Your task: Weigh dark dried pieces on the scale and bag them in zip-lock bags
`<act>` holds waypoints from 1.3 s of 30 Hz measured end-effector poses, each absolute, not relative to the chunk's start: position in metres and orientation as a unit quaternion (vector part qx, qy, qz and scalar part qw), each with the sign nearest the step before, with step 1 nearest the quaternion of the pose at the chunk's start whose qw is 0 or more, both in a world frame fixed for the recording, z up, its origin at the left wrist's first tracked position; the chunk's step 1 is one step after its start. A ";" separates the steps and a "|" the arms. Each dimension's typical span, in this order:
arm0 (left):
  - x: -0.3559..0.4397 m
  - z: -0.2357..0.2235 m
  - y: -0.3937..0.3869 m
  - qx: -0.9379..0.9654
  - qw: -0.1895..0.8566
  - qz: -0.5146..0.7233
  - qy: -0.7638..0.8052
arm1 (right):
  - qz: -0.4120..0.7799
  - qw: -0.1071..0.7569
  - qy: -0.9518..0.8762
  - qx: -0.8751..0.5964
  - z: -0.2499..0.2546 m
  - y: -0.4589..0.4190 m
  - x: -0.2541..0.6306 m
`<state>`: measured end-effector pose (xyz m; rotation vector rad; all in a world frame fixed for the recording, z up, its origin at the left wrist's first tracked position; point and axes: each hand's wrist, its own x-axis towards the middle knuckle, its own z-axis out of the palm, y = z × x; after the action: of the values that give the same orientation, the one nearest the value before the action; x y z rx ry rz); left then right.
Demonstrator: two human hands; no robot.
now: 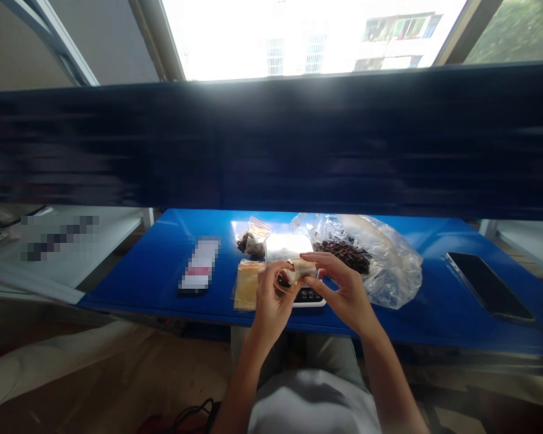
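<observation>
Just above a white digital kitchen scale point(306, 296), the left hand point(271, 307) pinches a small rolled tan packet point(299, 269); the right hand point(346, 295) grasps its other end with its fingertips, keeping it over the scale; a clear plastic bag of dark lumps point(344, 254) lies just beyond the right hand, within easy reach.

Harsh window point(298, 36) glare, somewhat streaky blur.

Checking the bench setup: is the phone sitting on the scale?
No, the phone lies on the blue tabletop, well right of the scale.
</observation>
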<state>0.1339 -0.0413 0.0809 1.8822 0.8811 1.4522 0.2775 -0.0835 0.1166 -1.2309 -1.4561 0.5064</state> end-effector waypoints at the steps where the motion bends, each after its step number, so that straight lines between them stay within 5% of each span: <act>1: 0.134 0.081 -0.041 0.710 0.294 0.546 0.332 | 0.211 0.554 -0.617 -0.518 0.117 -0.084 0.278; 12: 0.131 0.090 -0.039 0.768 0.173 0.534 0.307 | 0.212 0.554 -0.627 -0.505 0.122 -0.087 0.277; 25: 0.133 0.091 -0.039 0.722 0.259 0.569 0.296 | 0.210 0.556 -0.610 -0.524 0.122 -0.086 0.281; 39: 0.131 0.098 -0.042 0.775 0.220 0.523 0.277 | 0.219 0.554 -0.623 -0.507 0.124 -0.088 0.278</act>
<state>0.1308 -0.0424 0.0977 2.1451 0.7672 1.4465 0.2777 -0.0875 0.1241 -1.1984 -1.4726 0.5179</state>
